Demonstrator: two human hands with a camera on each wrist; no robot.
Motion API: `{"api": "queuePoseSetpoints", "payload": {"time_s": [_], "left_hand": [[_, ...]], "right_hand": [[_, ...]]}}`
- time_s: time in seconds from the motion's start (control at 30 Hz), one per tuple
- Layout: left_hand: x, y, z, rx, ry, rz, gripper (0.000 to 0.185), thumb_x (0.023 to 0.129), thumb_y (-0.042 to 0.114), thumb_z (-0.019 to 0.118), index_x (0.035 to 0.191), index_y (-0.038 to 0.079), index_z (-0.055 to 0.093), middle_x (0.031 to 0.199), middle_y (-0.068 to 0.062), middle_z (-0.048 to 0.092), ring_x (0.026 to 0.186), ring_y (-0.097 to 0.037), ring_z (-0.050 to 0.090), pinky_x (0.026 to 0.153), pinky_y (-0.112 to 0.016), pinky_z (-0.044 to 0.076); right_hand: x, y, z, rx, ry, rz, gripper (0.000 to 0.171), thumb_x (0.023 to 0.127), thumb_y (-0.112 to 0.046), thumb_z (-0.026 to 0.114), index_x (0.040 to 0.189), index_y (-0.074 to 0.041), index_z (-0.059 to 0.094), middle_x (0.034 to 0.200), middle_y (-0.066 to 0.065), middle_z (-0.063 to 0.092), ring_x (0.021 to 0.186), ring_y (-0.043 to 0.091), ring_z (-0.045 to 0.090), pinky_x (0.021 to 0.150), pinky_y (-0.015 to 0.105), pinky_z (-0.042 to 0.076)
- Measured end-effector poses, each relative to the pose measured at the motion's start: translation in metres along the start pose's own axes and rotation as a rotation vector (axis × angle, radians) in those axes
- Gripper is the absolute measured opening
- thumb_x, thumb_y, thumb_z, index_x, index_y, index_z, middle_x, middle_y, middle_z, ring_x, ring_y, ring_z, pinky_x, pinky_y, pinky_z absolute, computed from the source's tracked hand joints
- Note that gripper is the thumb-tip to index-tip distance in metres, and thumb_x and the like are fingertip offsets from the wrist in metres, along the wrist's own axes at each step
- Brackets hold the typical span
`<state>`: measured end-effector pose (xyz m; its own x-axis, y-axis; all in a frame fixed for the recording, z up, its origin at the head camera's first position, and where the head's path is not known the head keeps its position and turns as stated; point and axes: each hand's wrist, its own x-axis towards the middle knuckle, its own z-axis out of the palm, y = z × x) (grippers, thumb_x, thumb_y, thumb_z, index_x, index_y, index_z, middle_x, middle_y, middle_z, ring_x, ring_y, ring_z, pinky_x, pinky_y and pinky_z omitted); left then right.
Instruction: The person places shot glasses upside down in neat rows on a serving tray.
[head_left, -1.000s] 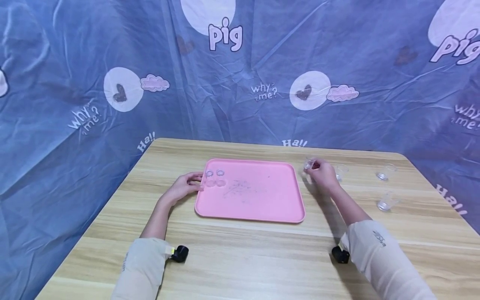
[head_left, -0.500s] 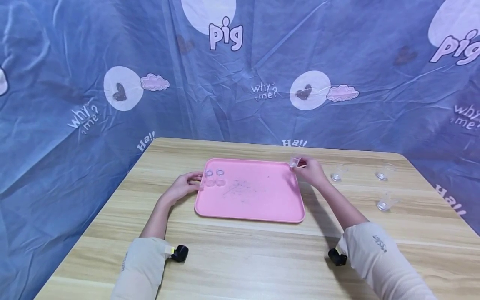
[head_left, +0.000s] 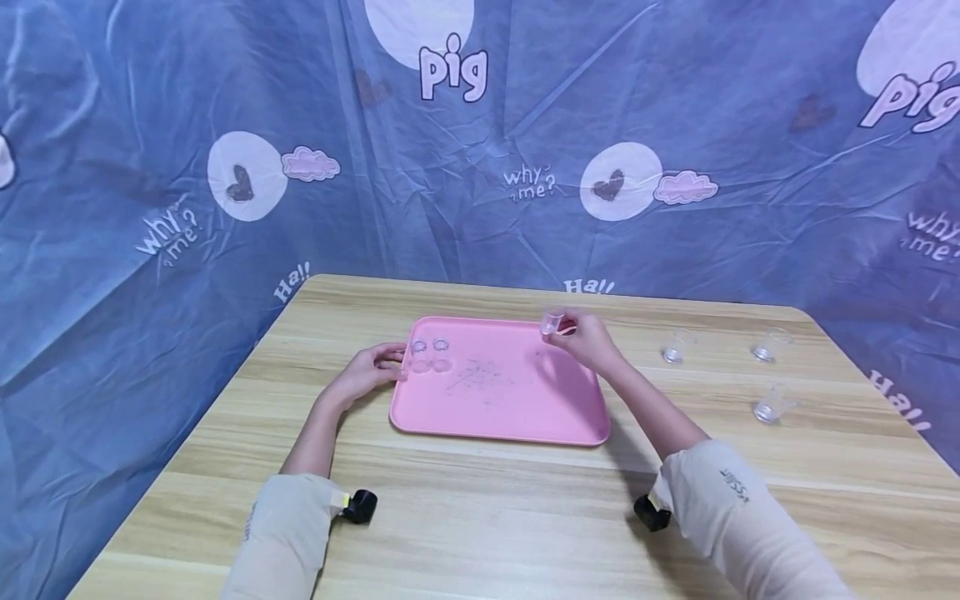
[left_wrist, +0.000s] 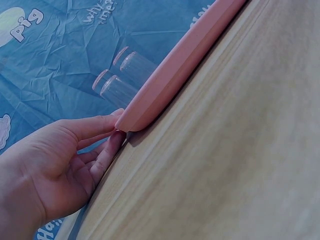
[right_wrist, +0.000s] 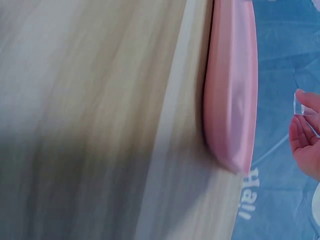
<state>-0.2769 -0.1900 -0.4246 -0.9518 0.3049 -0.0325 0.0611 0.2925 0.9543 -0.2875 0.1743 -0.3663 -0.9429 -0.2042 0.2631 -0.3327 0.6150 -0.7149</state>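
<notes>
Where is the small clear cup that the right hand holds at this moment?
In the head view, the small clear cup is in the right hand, above the far right part of the pink tray.

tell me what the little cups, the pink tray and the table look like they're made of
Cup in the right hand: clear, see-through; glass or plastic, can't tell.
Pink tray: matte, rounded moulded rim; likely plastic.
Table: light wood-grain pattern; possibly laminate.
</notes>
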Motion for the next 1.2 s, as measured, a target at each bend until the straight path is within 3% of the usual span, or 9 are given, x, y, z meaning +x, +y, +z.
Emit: {"api": "queuePoseSetpoints", "payload": {"time_s": [0.2, 0.43, 0.77, 1.2], "left_hand": [[0.000, 0.000, -0.001, -0.004, -0.001, 0.007, 0.055, 0.083, 0.000, 0.062, 0.134, -0.006, 0.040, 0.119, -0.024, 0.051, 0.100, -0.028, 0.053, 0.079, -0.027, 0.049], [0.000, 0.000, 0.000, -0.002, 0.007, -0.001, 0.056, 0.083, -0.001, 0.063, 0.133, -0.006, 0.041, 0.118, -0.023, 0.051, 0.100, -0.028, 0.053, 0.079, -0.027, 0.049], [-0.001, 0.001, 0.003, 0.008, 0.010, -0.017, 0.055, 0.083, 0.000, 0.062, 0.133, -0.006, 0.041, 0.119, -0.023, 0.051, 0.101, -0.029, 0.053, 0.080, -0.028, 0.049], [-0.001, 0.001, 0.001, 0.018, 0.013, -0.013, 0.055, 0.083, 0.000, 0.062, 0.133, -0.007, 0.041, 0.118, -0.023, 0.051, 0.100, -0.028, 0.054, 0.078, -0.027, 0.049]], "right_hand": [[0.006, -0.016, 0.015, 0.008, -0.025, -0.036, 0.036, 0.077, -0.001, 0.070, 0.110, 0.009, 0.059, 0.090, 0.020, 0.064, 0.084, 0.032, 0.061, 0.072, 0.034, 0.052], [0.010, -0.030, 0.034, 0.040, -0.085, -0.014, 0.036, 0.078, -0.007, 0.070, 0.110, 0.005, 0.060, 0.092, 0.016, 0.065, 0.086, 0.028, 0.062, 0.072, 0.032, 0.052], [0.009, -0.038, 0.053, 0.127, -0.111, -0.062, 0.029, 0.077, 0.003, 0.067, 0.104, 0.009, 0.058, 0.088, 0.018, 0.062, 0.084, 0.030, 0.060, 0.074, 0.031, 0.052], [0.008, -0.036, 0.057, 0.052, -0.133, -0.115, 0.024, 0.080, -0.001, 0.067, 0.102, 0.008, 0.062, 0.089, 0.015, 0.061, 0.085, 0.028, 0.058, 0.076, 0.033, 0.050]]}}
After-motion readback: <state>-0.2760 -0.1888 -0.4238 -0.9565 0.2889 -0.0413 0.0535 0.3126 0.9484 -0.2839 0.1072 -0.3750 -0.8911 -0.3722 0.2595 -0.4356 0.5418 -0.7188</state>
